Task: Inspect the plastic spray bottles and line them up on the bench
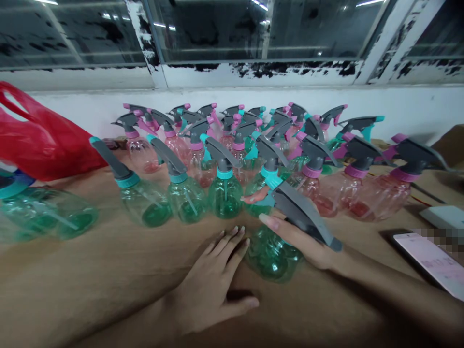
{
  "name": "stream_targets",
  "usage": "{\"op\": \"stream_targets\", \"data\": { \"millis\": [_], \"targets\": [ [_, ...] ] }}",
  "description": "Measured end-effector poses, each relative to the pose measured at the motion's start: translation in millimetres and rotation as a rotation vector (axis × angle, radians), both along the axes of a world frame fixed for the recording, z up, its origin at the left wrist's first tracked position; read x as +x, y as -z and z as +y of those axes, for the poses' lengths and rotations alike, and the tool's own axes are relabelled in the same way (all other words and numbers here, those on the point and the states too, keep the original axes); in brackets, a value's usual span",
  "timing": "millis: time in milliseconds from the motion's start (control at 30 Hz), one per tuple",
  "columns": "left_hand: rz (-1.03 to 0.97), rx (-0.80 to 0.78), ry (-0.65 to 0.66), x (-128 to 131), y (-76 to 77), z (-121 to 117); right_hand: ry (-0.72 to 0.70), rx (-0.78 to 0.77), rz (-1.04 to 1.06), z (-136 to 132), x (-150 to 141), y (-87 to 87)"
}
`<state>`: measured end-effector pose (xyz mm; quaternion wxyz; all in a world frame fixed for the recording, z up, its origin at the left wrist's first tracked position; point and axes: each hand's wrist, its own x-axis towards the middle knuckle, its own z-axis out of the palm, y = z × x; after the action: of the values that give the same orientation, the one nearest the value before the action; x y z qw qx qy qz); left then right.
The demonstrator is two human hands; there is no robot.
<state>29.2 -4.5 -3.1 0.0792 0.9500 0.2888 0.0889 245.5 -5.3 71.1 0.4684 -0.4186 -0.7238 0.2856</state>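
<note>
My right hand (300,237) is closed round the neck of a green spray bottle (275,256) with a grey and teal trigger head, which tilts just above or on the table; I cannot tell which. My left hand (213,275) lies flat on the tabletop beside that bottle, fingers stretched out and thumb apart, holding nothing. Just beyond my hands stands a row of green spray bottles, among them one upright bottle (225,195) with a teal collar. To the right of these are pink spray bottles (337,193) with pink collars.
Behind the front row, several more pink and green spray bottles (174,145) crowd toward the wall. A red plastic bag (43,140) sits at the left. On the right lie a phone (431,261) and a white box (445,216). Windows (261,34) line the back.
</note>
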Motion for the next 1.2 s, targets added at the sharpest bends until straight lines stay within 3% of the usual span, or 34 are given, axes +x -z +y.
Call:
{"op": "stream_targets", "data": {
  "millis": [333, 533, 833, 1200],
  "targets": [
    [0.036, -0.007, -0.019, 1, -2.9, 0, 0.013, -0.09, 0.166, 2, -2, 15.9],
    [0.013, -0.013, -0.02, 1, -1.7, 1, -0.031, -0.046, 0.086, 0, 0, 5.6],
    [-0.028, -0.017, -0.016, -1, 2.2, 1, -0.079, -0.136, 0.138, -1, 1, 6.3],
    [0.008, -0.042, -0.03, 0, -2.0, 1, -0.054, -0.104, 0.107, -1, 1, 2.7]
  ]
}}
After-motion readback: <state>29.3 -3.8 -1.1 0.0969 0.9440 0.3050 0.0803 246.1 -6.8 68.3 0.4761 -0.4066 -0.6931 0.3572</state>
